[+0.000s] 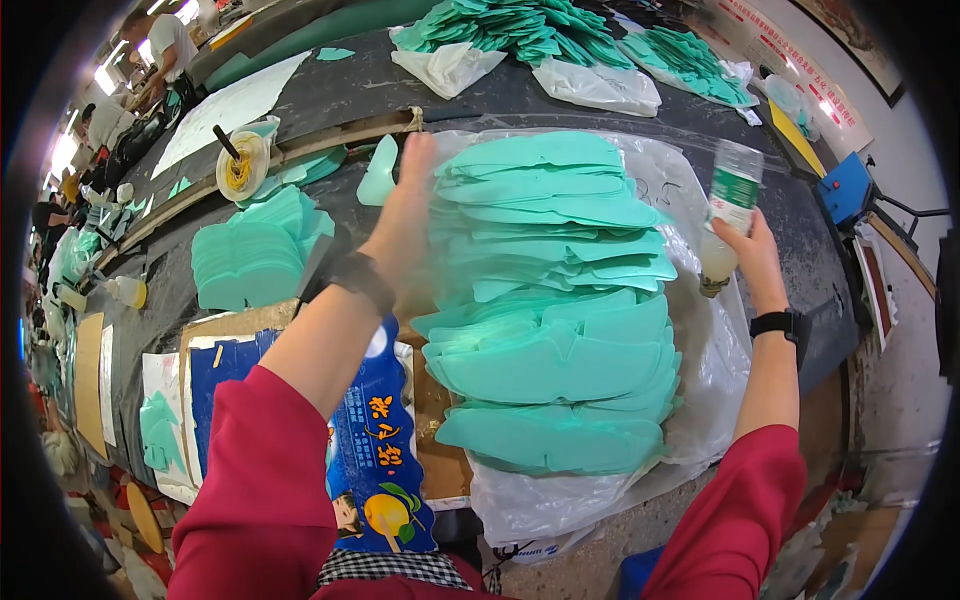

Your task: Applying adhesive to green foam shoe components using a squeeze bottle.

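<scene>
Rows of overlapping mint-green, curved cut sheets (555, 350) lie fanned out in front of me on a clear plastic sheet (700, 330). My left hand (405, 215), smeared by motion, is at the upper left edge of these rows; its fingers are too blurred to read. A small loose green piece (378, 172) lies just left of it. In my right hand (752, 250), to the right of the rows, is a clear plastic bottle (735, 190) with a green and white label. The bottle is tipped neck down, with cloudy pale liquid in its lower part.
Another green stack (250, 255) is at left, below a round pale dish (243, 165) with a dark handle. Blue printed cardboard (375, 440) lies near me. Larger green heaps (510, 30) sit on plastic bags at the back. A blue box-shaped device (846, 188) stands right. People work far left.
</scene>
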`<state>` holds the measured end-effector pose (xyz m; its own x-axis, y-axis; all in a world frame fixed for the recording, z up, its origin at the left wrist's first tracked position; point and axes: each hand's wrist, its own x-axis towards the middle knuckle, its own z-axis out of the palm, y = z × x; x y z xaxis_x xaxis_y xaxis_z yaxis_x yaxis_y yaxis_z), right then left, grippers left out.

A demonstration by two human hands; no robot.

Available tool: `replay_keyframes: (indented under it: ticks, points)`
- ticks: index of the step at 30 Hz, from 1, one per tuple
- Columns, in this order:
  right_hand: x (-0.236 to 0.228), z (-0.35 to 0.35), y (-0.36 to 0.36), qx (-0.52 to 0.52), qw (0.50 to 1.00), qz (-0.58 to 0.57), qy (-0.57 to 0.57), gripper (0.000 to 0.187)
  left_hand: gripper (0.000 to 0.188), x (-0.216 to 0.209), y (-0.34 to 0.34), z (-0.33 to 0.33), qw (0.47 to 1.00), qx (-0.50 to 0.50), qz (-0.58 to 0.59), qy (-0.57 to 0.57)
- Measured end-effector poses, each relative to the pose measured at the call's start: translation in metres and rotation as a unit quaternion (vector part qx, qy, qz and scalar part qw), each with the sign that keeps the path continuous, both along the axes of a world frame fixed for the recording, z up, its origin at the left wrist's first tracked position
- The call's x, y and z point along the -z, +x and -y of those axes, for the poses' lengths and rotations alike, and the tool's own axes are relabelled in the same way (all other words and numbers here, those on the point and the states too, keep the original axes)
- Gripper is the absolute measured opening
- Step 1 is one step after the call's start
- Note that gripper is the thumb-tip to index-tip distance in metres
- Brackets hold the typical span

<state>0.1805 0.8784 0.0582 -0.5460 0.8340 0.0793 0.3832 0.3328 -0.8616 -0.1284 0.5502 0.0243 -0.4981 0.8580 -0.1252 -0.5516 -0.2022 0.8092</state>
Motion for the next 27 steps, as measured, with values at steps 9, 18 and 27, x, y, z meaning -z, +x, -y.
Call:
replay_keyframes:
  ticks: [9,18,27]
  points:
    - [0.015,0.002,-0.004,-0.044,0.996,0.068,0.045,0.042,0.101,0.010,-0.002,0.000,0.978,-0.128,-0.138,-0.088]
    - [-0.019,-0.049,0.094,-0.042,0.997,0.023,0.057,0.046,0.093,-0.030,-0.035,0.034,0.887,-0.230,-0.390,-0.090]
    - [-0.038,0.044,0.260,0.161,0.912,-0.337,-0.169,0.068,0.111,-0.026,-0.141,0.320,0.425,-0.178,-0.783,-0.418]
